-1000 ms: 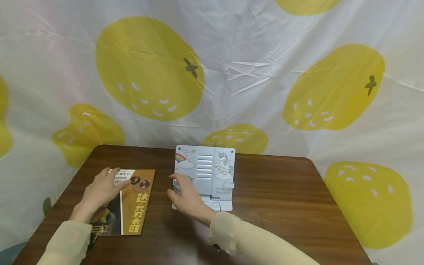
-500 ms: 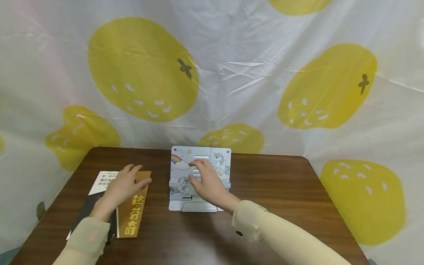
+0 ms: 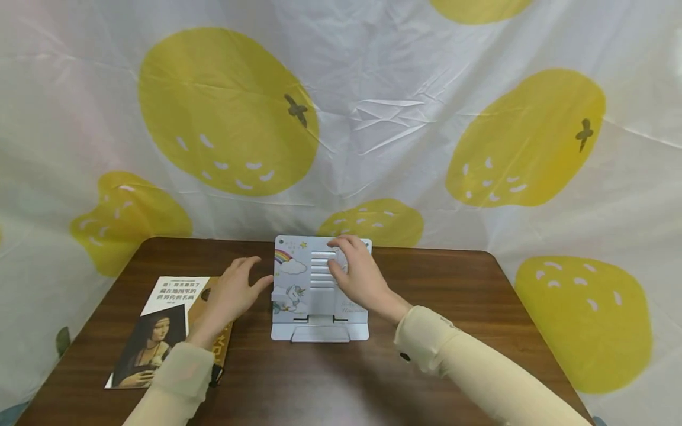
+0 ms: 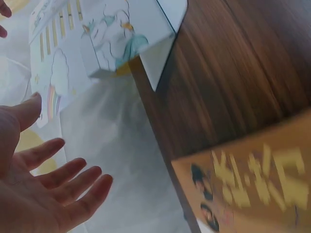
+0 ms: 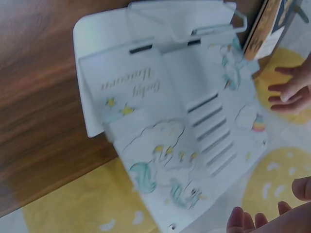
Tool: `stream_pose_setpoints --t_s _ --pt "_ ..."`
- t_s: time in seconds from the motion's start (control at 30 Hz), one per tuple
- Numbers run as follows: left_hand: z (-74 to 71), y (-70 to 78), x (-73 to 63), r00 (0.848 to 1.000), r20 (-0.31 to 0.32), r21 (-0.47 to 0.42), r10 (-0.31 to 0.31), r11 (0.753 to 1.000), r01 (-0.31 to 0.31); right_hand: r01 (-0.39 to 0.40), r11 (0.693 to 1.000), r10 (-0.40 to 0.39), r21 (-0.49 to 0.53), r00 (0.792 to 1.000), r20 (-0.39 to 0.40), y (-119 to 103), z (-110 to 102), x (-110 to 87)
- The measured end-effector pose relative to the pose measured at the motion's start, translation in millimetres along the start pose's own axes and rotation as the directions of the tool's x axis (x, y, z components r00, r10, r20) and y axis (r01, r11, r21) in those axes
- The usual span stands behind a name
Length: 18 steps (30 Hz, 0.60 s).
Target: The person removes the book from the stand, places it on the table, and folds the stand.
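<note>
A white metal book stand (image 3: 290, 267) printed with unicorns, a rainbow and clouds stands upright on the table, a row of slots down its middle. My left hand (image 3: 234, 296) is near its left edge, fingers spread and thumb towards the stand; the left wrist view shows the palm (image 4: 53, 199) holding nothing. In front of the stand's right half is my right hand (image 3: 363, 278), fingers gently bent and nothing between them. Left of the stand lies a book (image 3: 173, 290) with a portrait and an orange strip on its cover, partly hidden by my left hand and sleeve.
The brown wooden table (image 3: 426, 331) ends at the back against a white curtain (image 3: 383, 118) with large yellow fruit prints. The stand's lower ledge (image 3: 319, 334) projects towards me. A dark band shows at my left cuff.
My left hand has moved right, off the book's top towards the stand's left edge. My right hand has passed from the stand's left side across to its right half.
</note>
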<state>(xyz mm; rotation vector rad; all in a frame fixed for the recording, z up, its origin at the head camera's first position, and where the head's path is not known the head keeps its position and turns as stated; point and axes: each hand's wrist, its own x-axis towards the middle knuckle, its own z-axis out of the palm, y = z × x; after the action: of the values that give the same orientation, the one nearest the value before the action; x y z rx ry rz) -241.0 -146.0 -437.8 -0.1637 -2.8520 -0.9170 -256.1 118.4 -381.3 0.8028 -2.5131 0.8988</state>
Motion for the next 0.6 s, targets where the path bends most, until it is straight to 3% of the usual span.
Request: stream_pose_setpoints --t_s 0.33,0.6 --pt "26.3 13.7 19.1 0.993 -0.109 -0.181 -0.045 0.983 0.025 -0.109 0.994 0.110 0.019 0.991 -0.078 33.3 -4.2 13.5" --pt "40.9 21.3 29.5 0.983 -0.176 -0.242 -0.055 0.970 0.011 -0.226 0.974 0.228 0.026 0.963 -0.142 56.3 6.7 14.5"
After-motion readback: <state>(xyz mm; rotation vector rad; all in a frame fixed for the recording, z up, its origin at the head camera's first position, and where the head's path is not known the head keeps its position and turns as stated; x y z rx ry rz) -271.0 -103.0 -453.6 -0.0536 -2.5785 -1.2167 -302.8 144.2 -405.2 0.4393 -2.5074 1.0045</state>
